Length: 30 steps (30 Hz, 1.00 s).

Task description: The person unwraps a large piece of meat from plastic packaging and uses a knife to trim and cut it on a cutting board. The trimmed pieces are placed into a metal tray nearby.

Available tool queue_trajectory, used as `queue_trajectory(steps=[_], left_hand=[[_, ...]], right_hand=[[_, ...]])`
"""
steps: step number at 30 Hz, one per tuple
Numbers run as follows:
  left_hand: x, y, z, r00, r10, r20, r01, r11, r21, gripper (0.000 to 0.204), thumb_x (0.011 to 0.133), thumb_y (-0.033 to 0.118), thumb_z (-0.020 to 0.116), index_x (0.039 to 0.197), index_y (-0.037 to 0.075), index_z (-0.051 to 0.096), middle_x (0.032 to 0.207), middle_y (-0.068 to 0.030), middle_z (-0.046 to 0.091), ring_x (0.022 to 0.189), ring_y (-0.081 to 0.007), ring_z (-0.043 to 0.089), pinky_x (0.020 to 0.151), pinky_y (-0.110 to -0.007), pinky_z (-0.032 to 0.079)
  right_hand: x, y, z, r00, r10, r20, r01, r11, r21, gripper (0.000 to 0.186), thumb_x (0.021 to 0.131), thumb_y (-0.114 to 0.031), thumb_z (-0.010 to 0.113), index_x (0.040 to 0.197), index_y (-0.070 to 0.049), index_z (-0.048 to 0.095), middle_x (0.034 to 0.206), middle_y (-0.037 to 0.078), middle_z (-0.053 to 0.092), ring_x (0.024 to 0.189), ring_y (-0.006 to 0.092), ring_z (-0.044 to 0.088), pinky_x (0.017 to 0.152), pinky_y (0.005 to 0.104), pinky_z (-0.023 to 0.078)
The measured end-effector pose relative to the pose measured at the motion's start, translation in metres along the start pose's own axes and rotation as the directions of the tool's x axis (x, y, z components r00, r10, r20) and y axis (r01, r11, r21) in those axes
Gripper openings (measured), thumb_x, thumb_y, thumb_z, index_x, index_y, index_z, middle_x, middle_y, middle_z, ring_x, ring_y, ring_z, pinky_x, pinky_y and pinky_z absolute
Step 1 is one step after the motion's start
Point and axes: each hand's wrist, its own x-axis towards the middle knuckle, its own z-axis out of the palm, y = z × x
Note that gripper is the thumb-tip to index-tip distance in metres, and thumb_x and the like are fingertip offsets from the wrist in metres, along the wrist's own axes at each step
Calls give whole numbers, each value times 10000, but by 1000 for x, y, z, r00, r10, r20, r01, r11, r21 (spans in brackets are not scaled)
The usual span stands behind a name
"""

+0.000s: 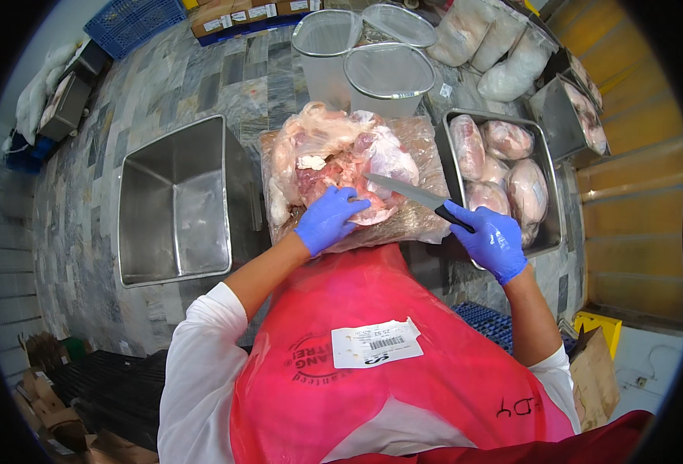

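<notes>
A large piece of raw meat (318,143), pale skin and fat around a red middle, lies spread on a plastic-covered board (422,224) in front of me. My left hand (332,220), in a blue glove, has its fingers curled on the near edge of the meat. In my right hand (490,238), also gloved in blue, is the black handle of a knife (411,190). The long blade points left, its tip at the right part of the meat. Whether the tip cuts into the flesh, I cannot tell.
Left of the board stands a deep metal tub (144,209); to the right, another metal tub (555,193) holds several wrapped meat pieces (527,185). Clear bin liners in round-rimmed bins (388,69) stand beyond the board. Bagged goods (504,54) are at the far right.
</notes>
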Motion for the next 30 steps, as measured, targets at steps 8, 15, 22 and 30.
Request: queue_trajectory(steps=[8,15,22,30], left_hand=[[0,1,2,994,87,-66,-90,995,-35,467,903,234,741,1341,105,642,1306,-157,625,1087,-392,609,962,-460,524],[-10,-2,-7,998,-59,1,58,981,-184,435,931,248,724,1323,67,669,1405,-174,623,1216,-367,618,1046,-442,504],[-16,-8,4,999,-26,-23,19,960,-280,420,960,271,686,1317,49,676,1462,-178,587,1220,-364,628,1045,-445,507],[-5,-20,-8,989,42,144,12,936,-352,441,963,304,655,1333,66,677,1512,-194,535,1249,-388,604,1065,-454,490]], right_hand=[[16,-5,-26,996,-86,24,88,992,-92,299,927,-314,680,1210,-242,740,797,119,712,708,328,695,623,472,535],[93,-39,-68,946,-148,288,227,937,-266,209,926,-291,635,1071,-218,767,837,128,727,809,345,717,706,484,570],[115,-65,-99,906,-76,416,227,917,-328,252,918,-309,649,1125,-243,777,896,167,733,840,372,718,769,489,575],[121,-73,-103,902,-53,429,205,926,-318,288,940,-337,649,1190,-257,767,929,159,740,852,365,717,781,481,573]])
